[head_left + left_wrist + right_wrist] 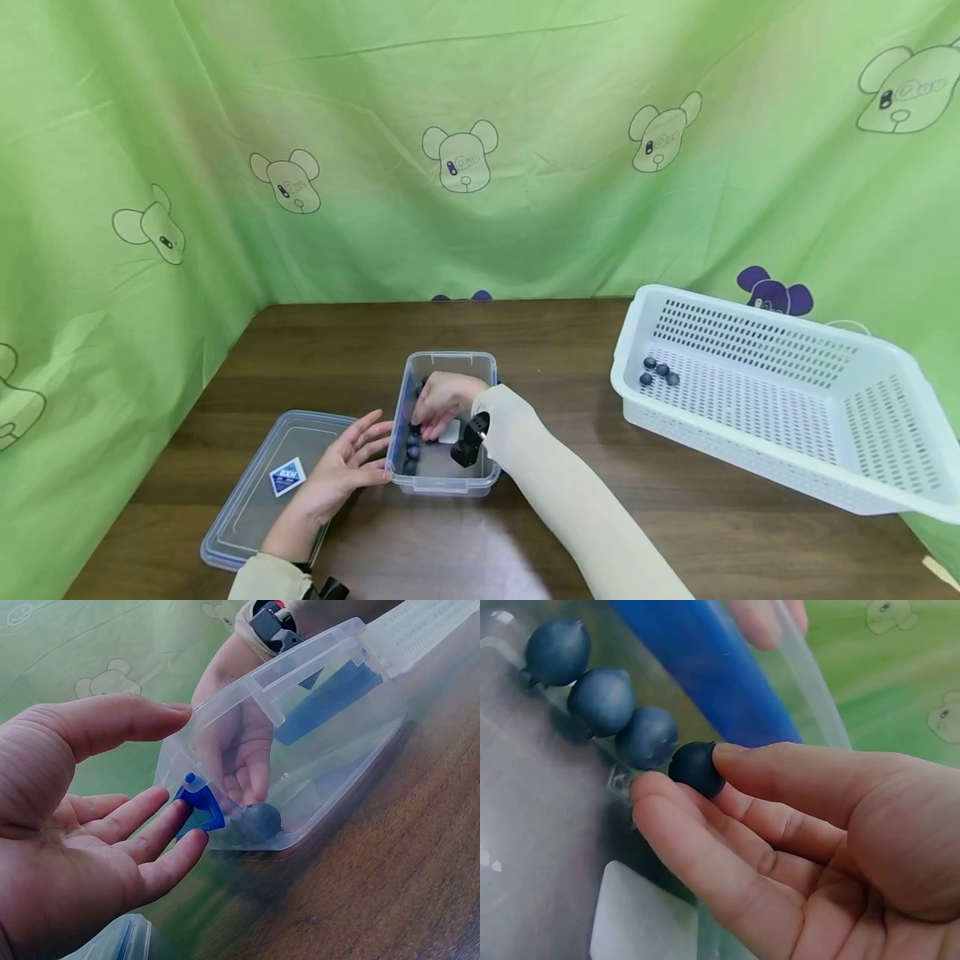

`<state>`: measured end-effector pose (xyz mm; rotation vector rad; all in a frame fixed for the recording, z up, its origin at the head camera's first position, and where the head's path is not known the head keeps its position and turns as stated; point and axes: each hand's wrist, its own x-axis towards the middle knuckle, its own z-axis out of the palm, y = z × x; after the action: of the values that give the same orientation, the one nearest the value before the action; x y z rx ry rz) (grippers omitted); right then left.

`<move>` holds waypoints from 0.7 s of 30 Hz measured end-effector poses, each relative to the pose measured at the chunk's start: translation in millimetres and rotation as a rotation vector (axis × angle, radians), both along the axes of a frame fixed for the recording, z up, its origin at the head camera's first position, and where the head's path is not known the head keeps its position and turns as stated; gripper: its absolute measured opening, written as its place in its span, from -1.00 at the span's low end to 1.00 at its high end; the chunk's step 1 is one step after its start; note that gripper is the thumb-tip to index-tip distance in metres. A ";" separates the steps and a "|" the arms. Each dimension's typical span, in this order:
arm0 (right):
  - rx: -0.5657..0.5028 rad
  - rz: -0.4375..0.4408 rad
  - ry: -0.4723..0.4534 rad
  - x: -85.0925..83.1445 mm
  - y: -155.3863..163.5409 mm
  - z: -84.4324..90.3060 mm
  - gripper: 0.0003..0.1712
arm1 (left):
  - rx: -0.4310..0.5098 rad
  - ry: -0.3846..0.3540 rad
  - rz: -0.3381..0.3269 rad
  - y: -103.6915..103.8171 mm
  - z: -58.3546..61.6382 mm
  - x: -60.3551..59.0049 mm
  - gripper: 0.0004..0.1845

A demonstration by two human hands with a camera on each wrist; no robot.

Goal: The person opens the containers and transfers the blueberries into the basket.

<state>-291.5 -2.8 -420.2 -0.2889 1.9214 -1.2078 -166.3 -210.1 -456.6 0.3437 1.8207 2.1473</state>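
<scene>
Thumb and fingers of the right hand [444, 402] pinch a berry [696, 769] inside the box [450, 485]; in the right wrist view three more berries [601, 703] line up toward ten o'clock. The left hand [341, 475], fingers spread, touches the box's eight-o'clock side. Beyond: lid [243, 525] at eight, basket [757, 342] at three, holding four berries [662, 370].

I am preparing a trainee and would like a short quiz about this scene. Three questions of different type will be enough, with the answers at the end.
1. Which hand is reaching inside the clear container?
2. True or false: the lid is off the container and lies on the table.
3. How many dark blue balls show in the white basket: (a) two, (b) four, (c) seven?

Key: 1. The right hand. 2. True. 3. (b) four.
</scene>
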 end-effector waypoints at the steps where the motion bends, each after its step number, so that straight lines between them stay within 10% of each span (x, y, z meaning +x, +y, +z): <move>1: -0.015 -0.003 -0.007 -0.7 1.0 0.9 -0.91 | 0.000 -0.001 0.002 -0.1 -0.4 -0.1 0.03; 21: -0.240 -0.128 0.011 -15.5 42.4 38.4 -0.69 | -0.016 0.006 0.018 1.4 -1.2 -1.2 0.02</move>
<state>-307.0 39.6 -381.8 -0.3023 1.8277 -1.5288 -167.5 -208.7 -457.8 0.3325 1.8496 2.1449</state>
